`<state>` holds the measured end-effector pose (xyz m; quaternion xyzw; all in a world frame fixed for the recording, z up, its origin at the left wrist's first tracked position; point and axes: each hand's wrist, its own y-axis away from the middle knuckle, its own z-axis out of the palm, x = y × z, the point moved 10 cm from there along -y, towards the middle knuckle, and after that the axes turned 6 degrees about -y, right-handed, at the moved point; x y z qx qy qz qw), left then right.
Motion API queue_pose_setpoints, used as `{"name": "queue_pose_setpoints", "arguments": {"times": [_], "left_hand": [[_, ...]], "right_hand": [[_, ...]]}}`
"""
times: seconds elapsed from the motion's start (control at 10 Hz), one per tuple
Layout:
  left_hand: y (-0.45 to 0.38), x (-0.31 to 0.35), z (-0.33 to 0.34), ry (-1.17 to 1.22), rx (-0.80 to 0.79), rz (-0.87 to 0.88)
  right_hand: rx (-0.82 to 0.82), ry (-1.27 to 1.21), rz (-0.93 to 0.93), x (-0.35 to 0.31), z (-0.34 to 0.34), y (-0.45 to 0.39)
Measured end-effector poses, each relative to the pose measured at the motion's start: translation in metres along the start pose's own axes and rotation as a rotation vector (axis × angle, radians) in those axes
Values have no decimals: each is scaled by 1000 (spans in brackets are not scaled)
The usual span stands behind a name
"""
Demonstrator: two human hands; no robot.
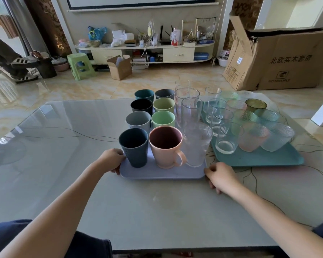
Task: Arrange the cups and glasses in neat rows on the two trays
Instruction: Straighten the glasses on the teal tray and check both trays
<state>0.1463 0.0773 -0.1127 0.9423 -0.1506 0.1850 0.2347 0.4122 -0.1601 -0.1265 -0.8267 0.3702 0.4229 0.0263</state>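
A lavender tray lies in the middle of the table. It carries two rows of coloured plastic cups, with a dark blue cup and a pink mug nearest me, and a row of tall clear glasses on its right side. My left hand grips the tray's near left corner. My right hand holds its near right corner. To the right a teal tray carries rows of short clear and tinted textured glasses.
The glass-topped table stretches to the left and toward me. Beyond its far edge is tiled floor with a green stool, a small open box and a large cardboard box. Someone's legs show at far left.
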Motion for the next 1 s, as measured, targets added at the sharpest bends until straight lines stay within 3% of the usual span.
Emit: {"name": "queue_pose_setpoints", "arguments": {"times": [0.4, 0.7, 0.8, 1.0], "left_hand": [[-13, 31, 10, 10, 33, 52], [-18, 33, 10, -25, 76, 61], [-14, 34, 9, -44, 51, 58], [-3, 32, 6, -227, -122, -14]], "right_hand": [[214, 85, 41, 7, -30, -9], [237, 138, 26, 6, -29, -8], [222, 136, 20, 5, -30, -7], [34, 24, 69, 9, -32, -5]]}}
